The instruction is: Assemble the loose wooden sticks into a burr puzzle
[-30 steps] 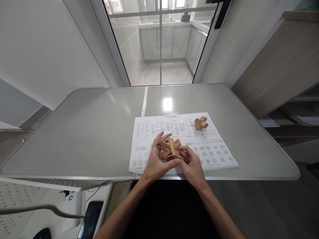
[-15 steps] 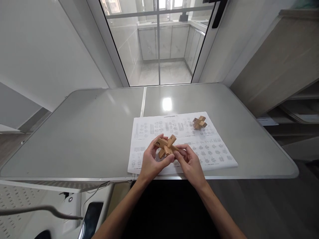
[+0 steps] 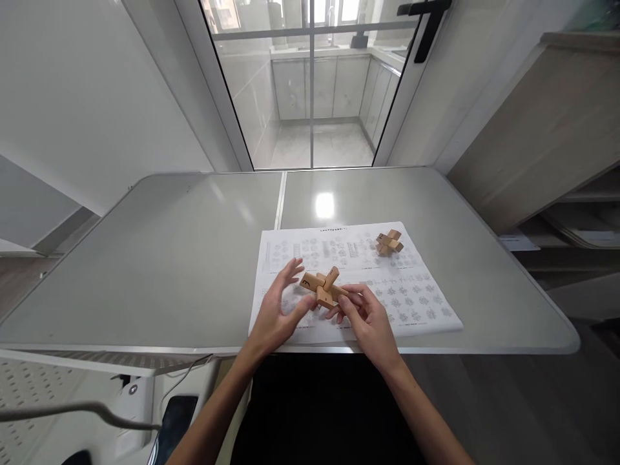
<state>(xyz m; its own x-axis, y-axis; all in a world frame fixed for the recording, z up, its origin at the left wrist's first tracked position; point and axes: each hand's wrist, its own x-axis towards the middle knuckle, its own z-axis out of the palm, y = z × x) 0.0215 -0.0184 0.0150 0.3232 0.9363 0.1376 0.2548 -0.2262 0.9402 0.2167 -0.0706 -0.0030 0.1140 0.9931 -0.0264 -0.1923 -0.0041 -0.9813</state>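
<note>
A wooden cross-shaped puzzle (image 3: 321, 288) made of interlocked notched bars sits low over a printed instruction sheet (image 3: 416, 294). My right hand (image 3: 368, 318) pinches the puzzle's right end with its fingertips. Just left of the puzzle is my left hand (image 3: 277, 311), its fingers spread apart and its thumb reaching towards the puzzle's underside. Farther back on the sheet's right part lies a second, smaller wooden puzzle (image 3: 388, 242), with neither hand on it.
The sheet lies on a grey table (image 3: 169, 258) with a seam down its middle. A glass door (image 3: 310, 84) stands behind the table and wooden shelving (image 3: 557, 142) at the right. A white device with a cable (image 3: 97, 410) sits at the lower left.
My left hand has let go of the puzzle and spread its fingers. The puzzle has come down closer to the sheet, still pinched by my right hand.
</note>
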